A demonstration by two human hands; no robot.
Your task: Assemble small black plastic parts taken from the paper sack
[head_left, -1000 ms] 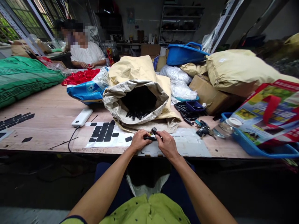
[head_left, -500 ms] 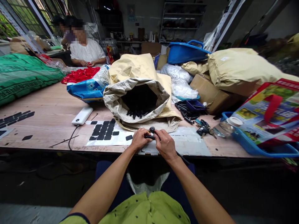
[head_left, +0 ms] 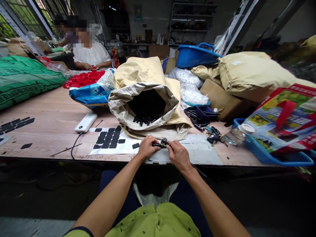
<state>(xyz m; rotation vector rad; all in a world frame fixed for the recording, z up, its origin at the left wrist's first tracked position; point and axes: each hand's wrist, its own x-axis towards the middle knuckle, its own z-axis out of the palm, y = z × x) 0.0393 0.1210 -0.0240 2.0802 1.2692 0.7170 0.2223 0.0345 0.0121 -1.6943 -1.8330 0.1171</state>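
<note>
Black rod-shaped part [head_left: 156, 144] with round knob [head_left: 164, 141], over grey sheet [head_left: 202, 152] on table [head_left: 54, 108]: gripped by fingers of left hand [head_left: 148, 147]; fingers of right hand [head_left: 178, 156] curled beside knob, grip indeterminable. Part could be dropped if left pinch were loosened.

Handheld part [head_left: 160, 144]: before sack [head_left: 117, 107] | power bank [head_left: 86, 122]: left of sack | jar [head_left: 235, 136]: right

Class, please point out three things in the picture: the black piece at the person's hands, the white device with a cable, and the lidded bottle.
Black piece [head_left: 157, 144]: head view, on its dark shaft.
White device [head_left: 86, 122]: head view, on its top face.
Lidded bottle [head_left: 234, 136]: head view, on its clear side.
</note>
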